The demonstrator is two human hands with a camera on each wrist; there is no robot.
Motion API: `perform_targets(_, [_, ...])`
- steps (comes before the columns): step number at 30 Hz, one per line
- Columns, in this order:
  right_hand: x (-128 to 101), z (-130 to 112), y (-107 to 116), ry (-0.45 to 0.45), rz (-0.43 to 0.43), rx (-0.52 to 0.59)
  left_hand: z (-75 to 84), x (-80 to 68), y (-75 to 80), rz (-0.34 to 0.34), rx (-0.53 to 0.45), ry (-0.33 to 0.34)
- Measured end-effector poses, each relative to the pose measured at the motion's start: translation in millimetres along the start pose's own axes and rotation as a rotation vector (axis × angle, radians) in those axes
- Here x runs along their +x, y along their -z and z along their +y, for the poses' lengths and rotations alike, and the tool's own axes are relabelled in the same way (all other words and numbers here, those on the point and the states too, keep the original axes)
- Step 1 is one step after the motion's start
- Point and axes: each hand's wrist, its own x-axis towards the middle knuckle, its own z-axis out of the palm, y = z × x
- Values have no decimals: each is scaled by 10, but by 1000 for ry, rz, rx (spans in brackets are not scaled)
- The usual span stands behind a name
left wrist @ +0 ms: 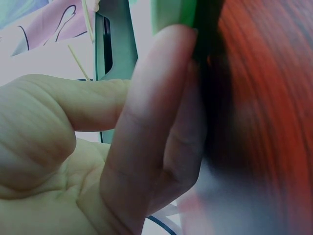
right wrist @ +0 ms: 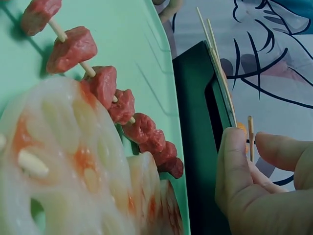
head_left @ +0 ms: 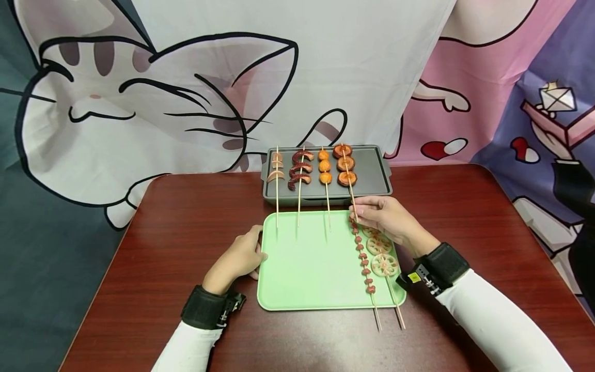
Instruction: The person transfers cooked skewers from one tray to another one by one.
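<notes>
From the head view, your left hand (head_left: 239,257) sits on the bench (head_left: 176,232) at the left edge of the green tray (head_left: 311,268), fingers curled round that rim and gripping it. Your right hand (head_left: 388,217) is at the tray's far right corner, fingertips pinching the stick of the mushroom skewer (head_left: 346,165), whose three brown pieces lie on the grey grill pan (head_left: 372,173) just beyond your fingers. To the left of it on the pan lie three more skewers: orange balls (head_left: 325,166), dark red curls (head_left: 299,169) and pale slices (head_left: 276,165), their sticks reaching over the tray's far edge. Under and just behind your right hand, on the tray, lie a meat skewer (head_left: 363,261) and a lotus root skewer (head_left: 381,253), side by side.

Left wrist view now: your fingers (left wrist: 146,122) are folded against the tray's green edge (left wrist: 171,14), thumb laid across, with the red-brown bench blurred on the right and the pan's dark side beyond.

Right wrist view: thumb and forefinger (right wrist: 234,166) close on a thin wooden stick (right wrist: 251,137) right beside the pan's dark rim (right wrist: 195,122). The red meat cubes (right wrist: 105,85) and a lotus slice (right wrist: 54,161) fill the tray just below your palm.
</notes>
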Motion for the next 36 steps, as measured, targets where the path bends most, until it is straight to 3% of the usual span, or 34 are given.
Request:
perform_targets(7, [47,-6,-37,-13,3,15,-1,4,-1,-1,-6,9])
perform_targets(19, [94,32,-18,-40,-43,179,22,-8,2,1,-17,7])
perform_targets(36, [111,69,-3,-23,-58,185,10,-8,-5,5,-32,-12])
